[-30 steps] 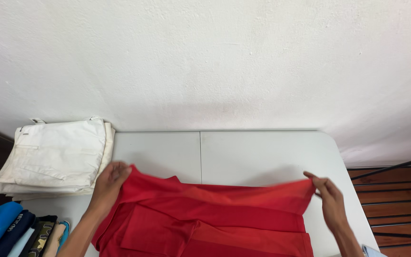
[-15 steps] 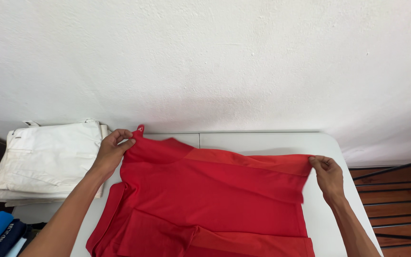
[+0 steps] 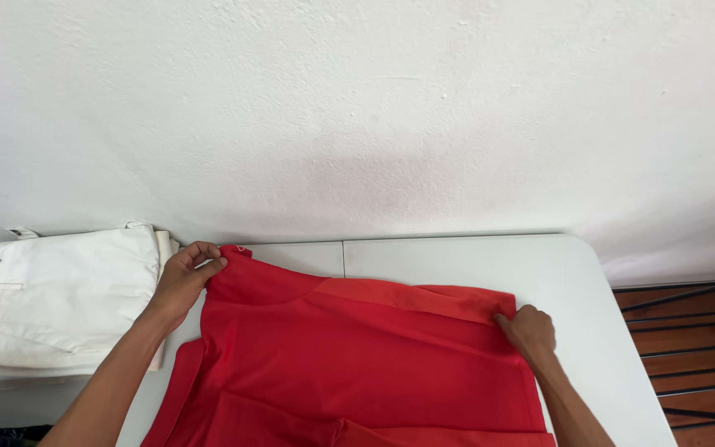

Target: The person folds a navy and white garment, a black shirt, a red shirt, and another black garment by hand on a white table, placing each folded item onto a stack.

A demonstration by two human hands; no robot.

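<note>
Hands pinch the far corners of a red shirt lying flat on the table. Left hand grips one corner, right hand the other. White pants sit beside it.

I'm looking at what reads as a plain room in a home, set up for laundry work. I've got a white folding table with a seam down its middle, pushed right against a bare, rough-plastered white wall. On the table's left end sits a neat stack of folded white trousers, and a red garment lies spread across the near part. To the right I see dark reddish wooden floorboards. No shop fittings, no machines, just household clothes and simple furniture.
</note>
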